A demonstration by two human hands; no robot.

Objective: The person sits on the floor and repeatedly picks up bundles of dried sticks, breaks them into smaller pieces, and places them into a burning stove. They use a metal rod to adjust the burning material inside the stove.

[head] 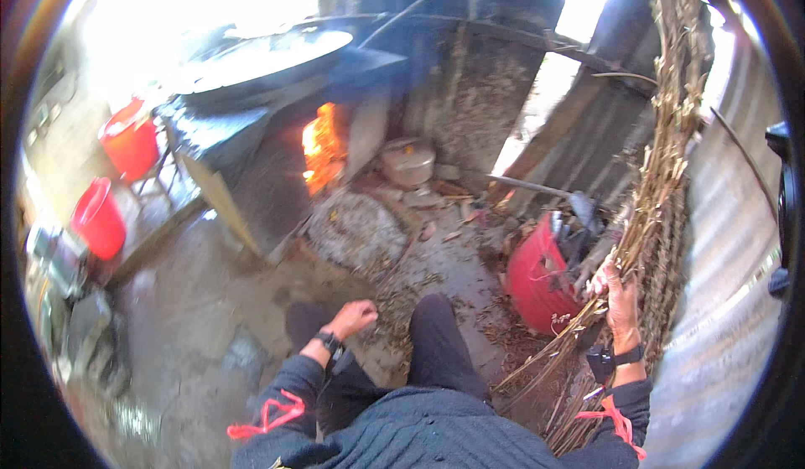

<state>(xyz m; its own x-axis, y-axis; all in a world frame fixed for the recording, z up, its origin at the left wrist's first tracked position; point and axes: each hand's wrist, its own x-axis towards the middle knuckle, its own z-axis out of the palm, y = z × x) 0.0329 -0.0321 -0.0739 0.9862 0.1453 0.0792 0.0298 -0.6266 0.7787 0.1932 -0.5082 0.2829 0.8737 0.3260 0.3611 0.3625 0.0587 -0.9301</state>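
My right hand (619, 296) grips some dry plant stalks (666, 148) from a tall bundle that stands along the metal wall. Loose stalk ends spread downward from the grip. Over my left knee rests my left hand (353, 319), its fingers curled, with nothing visible in it. Ahead, a fire (324, 148) burns in the opening of a dark stove (283, 186). A wide pan (270, 60) sits on top of the stove, its contents lost in glare. A round ash-grey slab (357, 233) lies before the fire opening.
A broken red bucket (542, 274) holding wood pieces stands close to my right hand. A lidded pot (409, 162) sits beside the stove. Red buckets (129, 145) are at left. Leaf litter covers the floor (434, 280); corrugated metal sheet (717, 324) walls the right side.
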